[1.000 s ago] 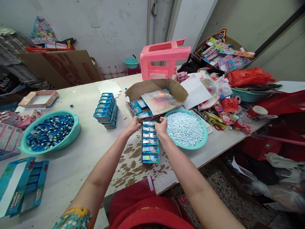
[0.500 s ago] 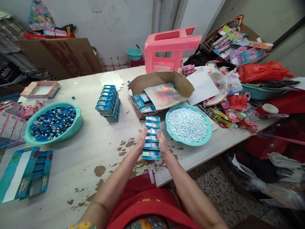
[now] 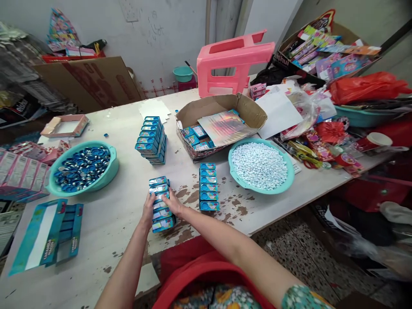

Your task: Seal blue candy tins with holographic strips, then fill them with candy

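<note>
Between my left hand [image 3: 148, 209] and my right hand [image 3: 174, 203] is a row of small blue candy boxes [image 3: 163, 224], pressed from both sides over the table. Their upper faces look shiny and pale in places. Right of my right hand, a second row of blue boxes [image 3: 209, 187] lies on the table, each with a round recess on top. Farther back, left of centre, stands a stack of the same boxes [image 3: 148, 146]. A turquoise basin of white candies [image 3: 259, 165] sits beyond the second row, to the right.
At left stand a basin of blue round caps [image 3: 82, 167] and an opened blue display carton [image 3: 48, 236]. A cardboard tray [image 3: 222, 103] with blue boxes and a shiny sheet lies behind. A pink stool [image 3: 234, 62] stands at the back; packaging [image 3: 334, 137] clutters the right.
My hands have moved left with a shiny-topped row of boxes. A row with round recesses now shows where they were. The camera view has shifted slightly.
</note>
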`<state>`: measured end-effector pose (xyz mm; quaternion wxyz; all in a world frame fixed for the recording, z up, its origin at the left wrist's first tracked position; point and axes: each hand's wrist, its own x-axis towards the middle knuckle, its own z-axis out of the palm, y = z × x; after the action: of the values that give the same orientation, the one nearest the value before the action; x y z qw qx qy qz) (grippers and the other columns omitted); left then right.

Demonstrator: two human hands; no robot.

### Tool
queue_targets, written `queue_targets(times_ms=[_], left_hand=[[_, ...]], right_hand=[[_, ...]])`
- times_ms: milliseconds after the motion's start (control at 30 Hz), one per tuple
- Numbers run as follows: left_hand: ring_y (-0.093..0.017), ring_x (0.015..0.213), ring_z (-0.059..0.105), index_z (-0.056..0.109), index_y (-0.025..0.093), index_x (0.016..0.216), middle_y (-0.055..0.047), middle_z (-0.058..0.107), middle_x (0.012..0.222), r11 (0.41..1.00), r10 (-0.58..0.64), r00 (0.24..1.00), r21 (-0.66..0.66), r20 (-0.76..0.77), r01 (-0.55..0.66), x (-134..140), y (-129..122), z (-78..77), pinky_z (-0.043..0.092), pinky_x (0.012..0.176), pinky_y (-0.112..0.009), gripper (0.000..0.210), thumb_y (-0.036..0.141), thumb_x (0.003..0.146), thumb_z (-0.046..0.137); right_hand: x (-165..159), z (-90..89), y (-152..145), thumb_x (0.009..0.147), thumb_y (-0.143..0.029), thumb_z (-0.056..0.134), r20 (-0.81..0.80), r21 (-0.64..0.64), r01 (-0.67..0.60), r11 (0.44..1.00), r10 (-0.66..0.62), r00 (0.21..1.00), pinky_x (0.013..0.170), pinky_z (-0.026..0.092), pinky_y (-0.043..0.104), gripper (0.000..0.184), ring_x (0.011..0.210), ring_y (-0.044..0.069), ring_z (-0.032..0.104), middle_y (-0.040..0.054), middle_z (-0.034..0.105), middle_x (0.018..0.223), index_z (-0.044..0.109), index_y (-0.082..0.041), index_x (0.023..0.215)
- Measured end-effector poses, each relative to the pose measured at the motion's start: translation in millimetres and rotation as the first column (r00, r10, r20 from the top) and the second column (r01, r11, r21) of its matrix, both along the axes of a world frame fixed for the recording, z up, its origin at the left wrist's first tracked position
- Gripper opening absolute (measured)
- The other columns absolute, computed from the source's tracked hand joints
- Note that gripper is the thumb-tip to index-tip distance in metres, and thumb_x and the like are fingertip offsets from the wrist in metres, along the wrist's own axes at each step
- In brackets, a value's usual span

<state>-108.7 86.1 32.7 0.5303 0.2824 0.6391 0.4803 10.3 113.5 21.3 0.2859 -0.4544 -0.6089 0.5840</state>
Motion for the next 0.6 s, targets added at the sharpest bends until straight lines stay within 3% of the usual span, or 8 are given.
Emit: queue_targets(times_ms=[100,167,233,300,367,433,500,600], left_hand=[[-0.026,0.114,0.053,0.047,0.020,0.124,-0.010,0.055,0.126,0.999,0.029,0.942,-0.018,-0.335,-0.037,-9.9,0.2,4.2,0.044,0.096,-0.039,0.057,0.054,0.079,0.054],[-0.028,0.125,0.042,0.048,0.018,0.124,-0.012,0.049,0.132,0.996,0.089,0.776,0.060,-0.624,-0.066,-0.5,-4.6,18.0,0.033,0.105,-0.041,0.056,0.047,0.078,0.058],[-0.028,0.124,0.042,0.052,0.018,0.120,-0.012,0.052,0.128,0.991,0.047,0.631,0.116,-0.774,0.068,22.8,-17.4,32.4,0.030,0.106,-0.041,0.045,0.043,0.082,0.053],[-0.024,0.110,0.053,0.057,0.021,0.114,-0.009,0.060,0.116,0.912,-0.256,0.587,0.010,-0.768,0.411,55.5,-37.4,40.8,0.038,0.097,-0.035,0.034,0.039,0.086,0.049],[-0.024,0.099,0.059,0.060,0.023,0.111,-0.008,0.065,0.107,0.713,-0.584,0.428,-0.183,-0.690,0.677,88.4,-59.3,39.3,0.041,0.088,-0.033,0.030,0.036,0.084,0.054],[-0.024,0.092,0.061,0.062,0.023,0.106,-0.008,0.067,0.101,0.578,-0.737,0.283,-0.357,-0.613,0.734,112.5,-75.9,28.4,0.041,0.081,-0.031,0.026,0.034,0.084,0.054],[-0.023,0.087,0.062,0.064,0.023,0.098,-0.008,0.069,0.094,0.539,-0.783,0.232,-0.443,-0.578,0.716,124.1,-83.1,13.1,0.040,0.074,-0.029,0.022,0.032,0.088,0.046],[-0.021,0.080,0.062,0.064,0.022,0.088,-0.007,0.068,0.085,0.519,-0.796,0.222,-0.445,-0.563,0.730,125.5,-80.7,-5.1,0.036,0.067,-0.027,0.026,0.031,0.091,0.040]], right_hand=[[12.2,9.1,-1.7,0.081,-0.057,0.054,-0.054,-0.131,-0.015,0.991,0.008,0.999,0.108,0.031,0.046,0.073,0.134,0.027,0.034,0.0090,0.041,0.143,0.034,-0.020,0.141],[47.0,26.6,-7.4,0.084,-0.053,0.052,-0.175,-0.107,-0.045,0.993,0.026,0.984,0.105,0.035,0.043,0.061,0.129,0.024,0.042,0.0070,0.047,0.138,0.042,-0.022,0.136],[95.7,45.5,-17.2,0.087,-0.050,0.049,-0.260,-0.102,-0.039,0.994,0.011,0.965,0.100,0.042,0.039,0.051,0.118,0.022,0.053,0.0061,0.057,0.129,0.050,-0.022,0.130],[145.2,58.8,-32.7,0.090,-0.045,0.046,-0.151,-0.058,0.116,0.992,-0.124,0.981,0.095,0.045,0.037,0.040,0.108,0.020,0.059,0.0049,0.063,0.118,0.057,-0.024,0.122],[182.7,61.4,-53.8,0.090,-0.041,0.048,0.044,0.049,0.223,0.974,-0.225,0.973,0.090,0.047,0.036,0.032,0.103,0.020,0.060,0.0054,0.065,0.111,0.064,-0.023,0.111],[201.8,52.3,-77.2,0.091,-0.035,0.047,0.190,0.154,0.224,0.962,-0.252,0.949,0.087,0.049,0.036,0.028,0.100,0.020,0.060,0.0062,0.065,0.105,0.066,-0.022,0.107],[204.4,35.4,-98.3,0.092,-0.029,0.046,0.291,0.268,0.135,0.954,-0.214,0.932,0.090,0.047,0.038,0.027,0.102,0.021,0.058,0.0078,0.064,0.107,0.064,-0.022,0.111],[194.5,8.4,-120.2,0.090,-0.024,0.048,0.465,0.409,-0.107,0.906,-0.106,0.879,0.096,0.044,0.043,0.034,0.111,0.024,0.052,0.0103,0.059,0.119,0.058,-0.023,0.123]])
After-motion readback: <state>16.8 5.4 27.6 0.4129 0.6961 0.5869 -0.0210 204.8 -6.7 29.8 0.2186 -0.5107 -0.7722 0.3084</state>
